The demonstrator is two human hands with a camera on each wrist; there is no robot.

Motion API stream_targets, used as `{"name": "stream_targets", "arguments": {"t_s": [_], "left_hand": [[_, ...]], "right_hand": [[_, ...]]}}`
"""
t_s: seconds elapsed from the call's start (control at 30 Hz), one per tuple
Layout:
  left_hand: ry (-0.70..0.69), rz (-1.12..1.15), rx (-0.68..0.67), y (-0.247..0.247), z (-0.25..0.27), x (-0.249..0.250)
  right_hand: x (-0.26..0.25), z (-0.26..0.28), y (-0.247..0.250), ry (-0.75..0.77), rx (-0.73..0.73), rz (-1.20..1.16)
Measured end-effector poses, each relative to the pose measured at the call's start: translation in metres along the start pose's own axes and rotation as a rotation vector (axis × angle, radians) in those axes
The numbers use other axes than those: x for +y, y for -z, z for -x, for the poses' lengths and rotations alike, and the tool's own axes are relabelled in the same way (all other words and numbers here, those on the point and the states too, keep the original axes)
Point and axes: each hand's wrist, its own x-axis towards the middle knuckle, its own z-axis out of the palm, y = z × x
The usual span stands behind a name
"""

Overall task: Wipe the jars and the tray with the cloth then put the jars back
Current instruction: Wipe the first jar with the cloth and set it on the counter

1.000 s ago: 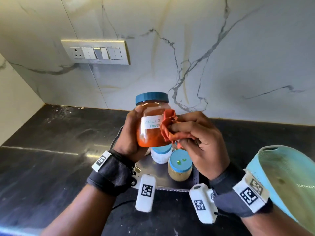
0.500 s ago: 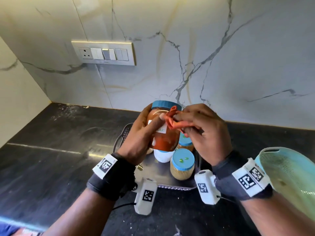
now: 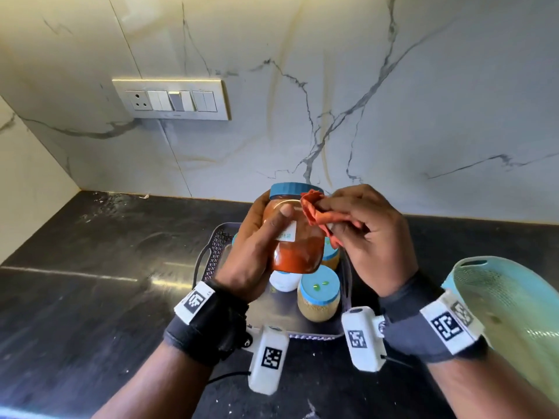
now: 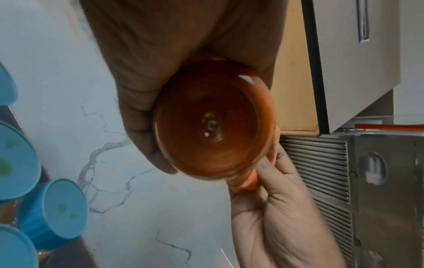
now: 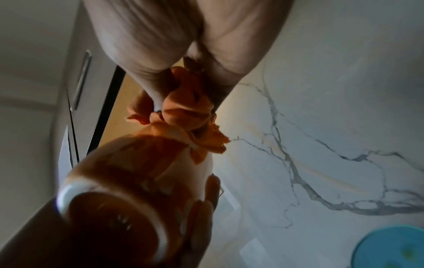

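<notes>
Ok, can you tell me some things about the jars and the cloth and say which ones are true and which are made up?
1. The left hand holds the jar of red powder. True.
2. That jar has a red lid. False: its lid is blue.
3. The right hand grips an orange cloth against the jar. True.
4. The tray holds no jars. False: other jars stand in it, such as one with a blue lid.
5. The held jar stands on the counter. False: it is held up above the tray.
</notes>
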Motion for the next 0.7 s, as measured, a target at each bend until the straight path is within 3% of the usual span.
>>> {"name": "stream_targets", "arguments": {"t_s": [0.2,0.4,0.6,0.7], "left_hand": [[-0.004,0.09,0.066,0.013,-0.007,0.003],[0.028,0.095,0.025,0.008,-0.008,-0.006],[0.044,0.17,0.037,0.016,-0.015,0.003],[-0.024,0.098,-0.004,0.008,-0.012,0.003]], "right_hand": [[-0.01,0.033,-0.014,0.185,-0.176,0.059],[0.01,-0.002,-0.007,-0.038,0.003,-0.181],[-0.011,0.03,-0.012,0.156,-0.126,0.013],[-0.003,0.01,-0.006,0.012,-0.049,-0.144]]}}
